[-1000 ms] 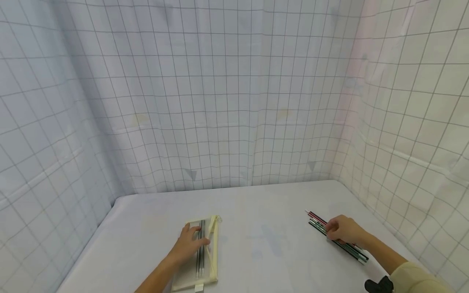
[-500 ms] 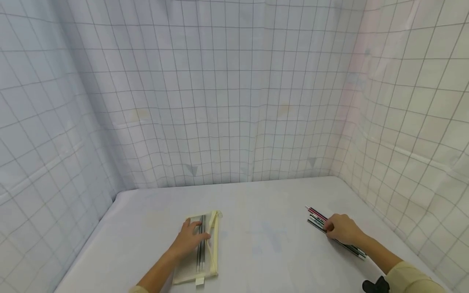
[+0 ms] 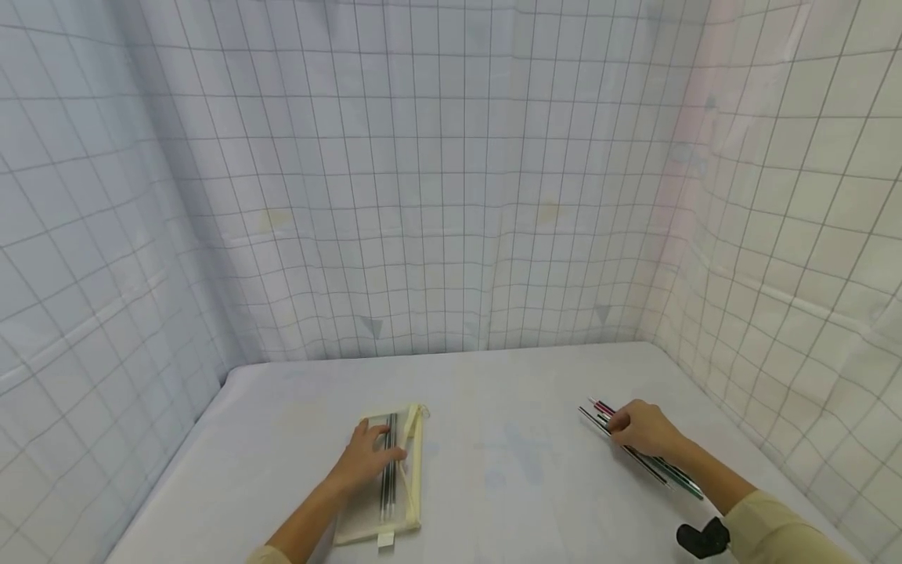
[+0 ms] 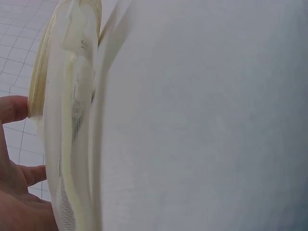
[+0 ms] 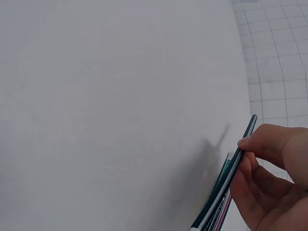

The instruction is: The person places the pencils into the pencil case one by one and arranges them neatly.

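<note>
My left hand [image 3: 358, 468] rests with spread fingers on a see-through pencil pouch [image 3: 416, 486] with cream trim. Several dark pencils [image 3: 388, 489] show through it. From the left wrist, the pouch [image 4: 55, 110] stands close to the camera, its cream zipper [image 4: 41, 72] near one fingertip of my left hand [image 4: 24, 202]. At the right, my right hand [image 3: 648, 431] pinches a dark pencil [image 5: 229, 169] between thumb and fingers. Beneath it lies a loose bundle of other pencils [image 3: 685, 481], green, dark and red. The right hand [image 5: 274, 178] partly hides that bundle.
A white cloth covers the table [image 3: 507, 439]. White grid-patterned curtains [image 3: 451, 196] enclose it at the back and both sides. A black object [image 3: 703, 539] sits by the right sleeve. A small tag [image 3: 385, 540] sticks out of the pouch's near edge.
My right hand has shifted a little to the left, drawing one dark pencil apart from the bundle. The left hand stays on the pouch.
</note>
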{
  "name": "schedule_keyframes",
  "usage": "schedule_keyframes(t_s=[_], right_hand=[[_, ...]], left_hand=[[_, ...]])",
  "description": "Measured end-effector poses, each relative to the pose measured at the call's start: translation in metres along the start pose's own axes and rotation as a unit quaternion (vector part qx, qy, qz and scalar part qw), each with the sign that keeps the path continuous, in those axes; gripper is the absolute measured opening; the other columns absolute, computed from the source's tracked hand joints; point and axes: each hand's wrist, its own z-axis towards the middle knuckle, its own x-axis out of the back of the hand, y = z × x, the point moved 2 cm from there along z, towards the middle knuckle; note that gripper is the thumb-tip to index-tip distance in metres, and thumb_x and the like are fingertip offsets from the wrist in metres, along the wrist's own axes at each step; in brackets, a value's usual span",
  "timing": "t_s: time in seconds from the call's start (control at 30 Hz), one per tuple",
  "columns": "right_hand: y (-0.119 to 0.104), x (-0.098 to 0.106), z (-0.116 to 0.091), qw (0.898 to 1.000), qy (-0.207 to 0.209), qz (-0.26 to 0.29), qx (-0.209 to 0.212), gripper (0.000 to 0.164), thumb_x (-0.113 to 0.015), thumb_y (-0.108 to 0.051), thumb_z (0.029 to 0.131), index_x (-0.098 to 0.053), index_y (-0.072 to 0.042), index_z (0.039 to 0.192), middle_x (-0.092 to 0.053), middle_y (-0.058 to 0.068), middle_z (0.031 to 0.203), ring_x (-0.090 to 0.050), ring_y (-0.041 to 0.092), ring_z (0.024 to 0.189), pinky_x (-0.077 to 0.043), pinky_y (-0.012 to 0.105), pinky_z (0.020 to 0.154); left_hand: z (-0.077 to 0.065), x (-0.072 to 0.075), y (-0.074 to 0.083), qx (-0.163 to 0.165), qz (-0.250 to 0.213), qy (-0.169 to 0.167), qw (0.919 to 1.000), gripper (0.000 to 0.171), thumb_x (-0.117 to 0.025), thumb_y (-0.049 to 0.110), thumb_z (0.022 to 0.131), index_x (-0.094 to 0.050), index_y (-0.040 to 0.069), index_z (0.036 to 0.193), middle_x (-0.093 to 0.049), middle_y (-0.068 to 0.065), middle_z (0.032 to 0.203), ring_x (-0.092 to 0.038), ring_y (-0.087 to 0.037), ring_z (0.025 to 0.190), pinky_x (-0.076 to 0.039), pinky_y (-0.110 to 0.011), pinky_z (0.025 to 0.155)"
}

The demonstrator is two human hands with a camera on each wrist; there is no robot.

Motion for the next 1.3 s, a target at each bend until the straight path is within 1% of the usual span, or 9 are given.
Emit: schedule_keyframes(t_s=[0.13,0.23,0.33,0.43,0.57,0.73,0.83,1.1,1.3], right_hand=[[-0.009,-0.002,0.004,0.999,-0.002,0.039,-0.033,0.019,-0.074,-0.001,0.085,-0.076,0.004,0.103,-0.072,0.005,0.092,-0.065,0.019,0.076,-0.057,0.036,0.064],[-0.015,-0.003,0.007,0.997,-0.008,0.069,-0.036,0.020,-0.074,0.000,0.085,-0.075,0.005,0.105,-0.072,0.005,0.093,-0.065,0.019,0.076,-0.058,0.036,0.064],[-0.021,-0.006,0.009,0.994,-0.018,0.101,-0.039,0.022,-0.074,0.000,0.086,-0.074,0.008,0.106,-0.072,0.008,0.096,-0.067,0.021,0.080,-0.060,0.038,0.067],[-0.026,-0.010,0.011,0.992,-0.023,0.116,-0.046,0.023,-0.074,-0.001,0.086,-0.074,0.008,0.107,-0.072,0.008,0.097,-0.068,0.022,0.082,-0.061,0.039,0.069],[-0.031,-0.015,0.015,0.989,-0.023,0.135,-0.053,0.022,-0.075,-0.002,0.087,-0.075,0.007,0.107,-0.072,0.007,0.095,-0.068,0.022,0.082,-0.061,0.039,0.069],[-0.037,-0.022,0.018,0.982,-0.029,0.177,-0.067,0.022,-0.075,-0.001,0.086,-0.074,0.007,0.107,-0.072,0.008,0.093,-0.068,0.021,0.081,-0.061,0.038,0.070],[-0.040,-0.027,0.019,0.978,-0.033,0.190,-0.078,0.022,-0.075,-0.001,0.086,-0.075,0.007,0.106,-0.072,0.008,0.092,-0.068,0.021,0.080,-0.061,0.036,0.070],[-0.047,-0.038,0.024,0.972,-0.028,0.217,-0.085,0.023,-0.075,-0.003,0.086,-0.075,0.006,0.108,-0.072,0.009,0.094,-0.068,0.022,0.081,-0.061,0.036,0.070],[-0.055,-0.053,0.031,0.968,-0.023,0.231,-0.095,0.021,-0.077,-0.003,0.086,-0.076,0.004,0.106,-0.071,0.009,0.092,-0.067,0.022,0.079,-0.060,0.036,0.069]], left_hand=[[0.001,-0.001,0.000,0.003,-0.001,0.000,1.0000,0.075,-0.071,0.034,0.089,-0.047,-0.008,0.146,-0.010,-0.041,0.161,-0.014,-0.068,0.142,-0.022,-0.080,0.107],[0.001,-0.001,0.000,0.006,-0.006,-0.002,1.0000,0.076,-0.071,0.034,0.089,-0.047,-0.008,0.147,-0.009,-0.040,0.162,-0.012,-0.068,0.142,-0.020,-0.080,0.107],[0.001,0.000,0.000,0.006,-0.005,-0.002,1.0000,0.076,-0.071,0.034,0.089,-0.047,-0.008,0.147,-0.009,-0.041,0.161,-0.013,-0.068,0.142,-0.021,-0.080,0.107],[0.001,0.000,-0.001,0.005,-0.005,-0.003,1.0000,0.076,-0.071,0.034,0.089,-0.047,-0.008,0.147,-0.009,-0.041,0.161,-0.013,-0.069,0.141,-0.021,-0.080,0.107],[0.001,-0.001,-0.002,0.005,-0.008,-0.005,0.9999,0.075,-0.071,0.034,0.090,-0.046,-0.008,0.147,-0.008,-0.040,0.162,-0.012,-0.068,0.142,-0.021,-0.080,0.107],[0.002,-0.002,-0.003,0.006,-0.007,-0.003,1.0000,0.075,-0.071,0.034,0.090,-0.047,-0.008,0.147,-0.008,-0.040,0.162,-0.012,-0.068,0.142,-0.021,-0.080,0.107],[0.002,-0.002,-0.002,0.008,-0.004,-0.003,1.0000,0.074,-0.071,0.034,0.090,-0.047,-0.007,0.147,-0.009,-0.040,0.162,-0.013,-0.069,0.142,-0.021,-0.080,0.106],[0.001,-0.001,-0.001,0.012,-0.007,0.000,0.9999,0.074,-0.070,0.034,0.090,-0.047,-0.007,0.147,-0.009,-0.039,0.162,-0.013,-0.067,0.143,-0.022,-0.079,0.107],[0.001,-0.001,-0.002,0.012,-0.001,0.001,0.9999,0.073,-0.070,0.034,0.091,-0.047,-0.007,0.147,-0.009,-0.039,0.162,-0.013,-0.067,0.143,-0.022,-0.080,0.107]])
